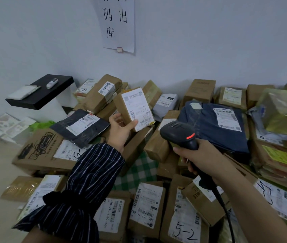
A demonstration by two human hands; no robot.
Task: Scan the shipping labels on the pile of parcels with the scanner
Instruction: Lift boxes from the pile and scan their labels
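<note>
I see the pile of parcels (167,142). Above the pile a paper notice (118,23) reads 码, 出, 库. At the pile's near edge one carton (184,223) has handwritten "5-2". Over the pile, my left hand (120,130) grips a small labelled box (134,109); my right hand (202,158) clasps the scanner (179,134).

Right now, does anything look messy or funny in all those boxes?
Yes. The parcels lie heaped at all angles, many leaning on each other. The big box on the left has black scribble over its print. The small box in the left hand is held tilted near the scanner.
</note>
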